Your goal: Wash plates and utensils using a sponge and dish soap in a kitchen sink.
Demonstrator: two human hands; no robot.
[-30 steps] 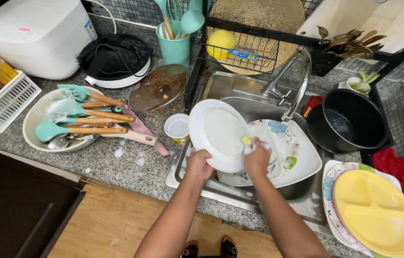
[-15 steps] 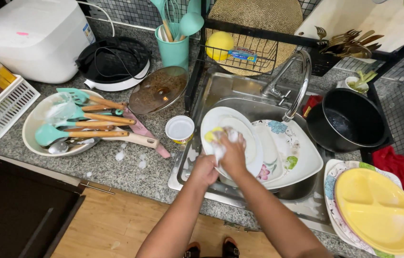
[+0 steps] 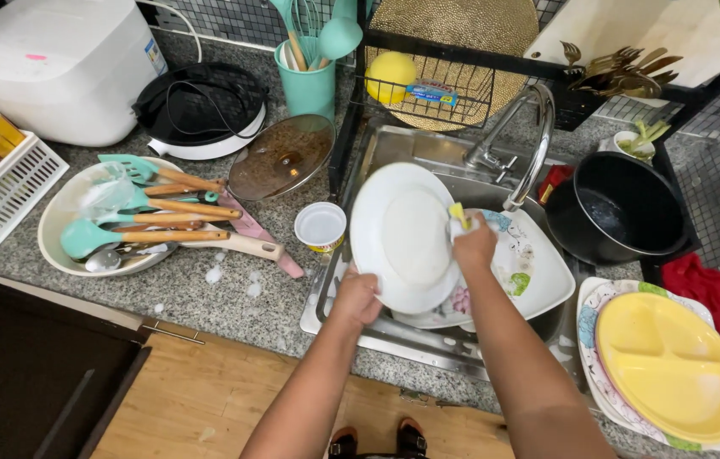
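Note:
My left hand [image 3: 358,297] grips the lower rim of a round white plate [image 3: 402,234], which is tilted up over the sink [image 3: 428,153]. Against the plate's right edge my right hand [image 3: 474,244] presses a soapy yellow sponge [image 3: 459,216]. Beneath the plate lie a square patterned dish [image 3: 538,268] and another floral plate, partly hidden. The chrome tap [image 3: 530,149] arches just above my right hand.
A black pot [image 3: 619,208] stands right of the sink, a yellow divided plate [image 3: 674,365] on a stack at lower right. Left on the counter: a small white cup [image 3: 321,227], a glass lid [image 3: 281,157], a bowl of teal utensils [image 3: 122,221], a white appliance [image 3: 54,64].
The plate has tilted up and turned its back toward me. My right hand with the sponge moved from the plate's middle to its right edge.

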